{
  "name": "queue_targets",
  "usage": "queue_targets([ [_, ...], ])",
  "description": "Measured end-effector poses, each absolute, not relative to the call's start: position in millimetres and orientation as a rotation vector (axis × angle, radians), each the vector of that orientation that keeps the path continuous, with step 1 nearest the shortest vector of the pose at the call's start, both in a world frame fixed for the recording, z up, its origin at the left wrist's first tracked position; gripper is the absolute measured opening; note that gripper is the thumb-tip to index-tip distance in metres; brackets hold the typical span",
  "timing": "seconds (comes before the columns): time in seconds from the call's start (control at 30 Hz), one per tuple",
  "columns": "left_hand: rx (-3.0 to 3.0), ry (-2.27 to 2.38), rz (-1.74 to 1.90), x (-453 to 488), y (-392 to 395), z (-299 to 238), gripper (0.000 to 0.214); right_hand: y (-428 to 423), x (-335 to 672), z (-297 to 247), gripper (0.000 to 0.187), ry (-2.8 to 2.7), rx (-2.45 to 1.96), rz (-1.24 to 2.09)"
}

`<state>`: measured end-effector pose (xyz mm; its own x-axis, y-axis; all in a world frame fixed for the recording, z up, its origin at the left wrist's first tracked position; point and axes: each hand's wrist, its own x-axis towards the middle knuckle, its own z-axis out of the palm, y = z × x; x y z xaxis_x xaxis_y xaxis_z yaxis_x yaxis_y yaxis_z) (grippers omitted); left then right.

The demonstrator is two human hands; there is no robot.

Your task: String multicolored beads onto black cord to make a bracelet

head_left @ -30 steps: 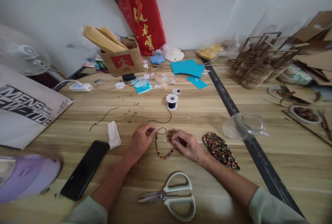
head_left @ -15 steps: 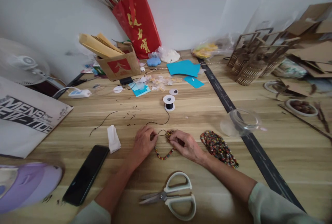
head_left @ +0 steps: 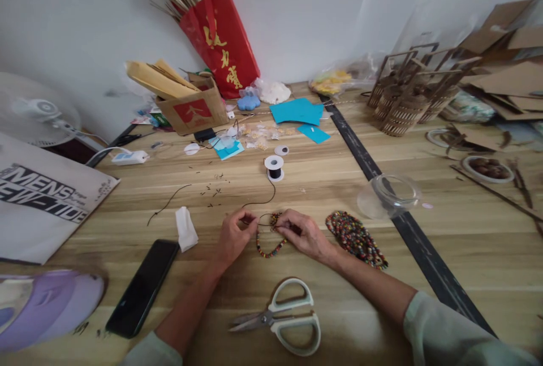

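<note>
**Left hand (head_left: pixel 237 235) has turned so its thumb faces the bead strand (head_left: pixel 270 254)**

Since half a second ago the left wrist has rolled over, bringing thumb and forefinger into plain sight; the right hand (head_left: pixel 306 234) has kept its place by the beads. The left fingertips are pinched together on thin black cord (head_left: pixel 263 215), though the exact contact is too small to make out. The right thumb and fingers grip the bunched end of the strand, whose multicoloured beads hang in a shallow curve on the wooden tabletop (head_left: pixel 326 179) between the two hands. A small loop of the cord spans the gap above that curve.

Just right of the right hand lies a heap of strung beads (head_left: pixel 355 240). On the near side are scissors (head_left: pixel 265 318) with pale handles, blades pointing left. To the left lie a folded white tissue (head_left: pixel 186 229) and, nearer, a black smartphone (head_left: pixel 143 287). Beyond the hands stands a white spool (head_left: pixel 275 168) of black cord. Farther right is a clear plastic jar (head_left: pixel 390 196); at the far side lie turquoise paper pieces (head_left: pixel 297 110) and a red gift bag (head_left: pixel 223 43).
</note>
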<state>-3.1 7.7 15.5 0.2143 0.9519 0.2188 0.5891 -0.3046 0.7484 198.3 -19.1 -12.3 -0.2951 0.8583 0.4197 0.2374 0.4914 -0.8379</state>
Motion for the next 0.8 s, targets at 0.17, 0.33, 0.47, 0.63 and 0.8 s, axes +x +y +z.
queue_targets([
  [0.17,1.856,1.347,0.994,7,-3,15,0.012,-21,198,-12,0.014,-1.794,-0.885,0.792],
  [0.33,1.872,1.304,0.977,16,-14,14,0.013,-22,198,-9,0.017,-1.815,-0.825,0.826],
  [0.47,1.924,1.275,0.963,20,-18,13,0.01,-22,197,-10,0.02,-1.785,-0.837,0.881],
  [0.63,1.972,1.234,0.961,19,-18,8,0.009,-22,195,-14,0.024,-1.642,-0.879,1.05],
  [0.8,1.969,1.197,0.971,18,-18,8,0.009,-23,193,-12,0.029,-1.49,-0.875,1.336],
])
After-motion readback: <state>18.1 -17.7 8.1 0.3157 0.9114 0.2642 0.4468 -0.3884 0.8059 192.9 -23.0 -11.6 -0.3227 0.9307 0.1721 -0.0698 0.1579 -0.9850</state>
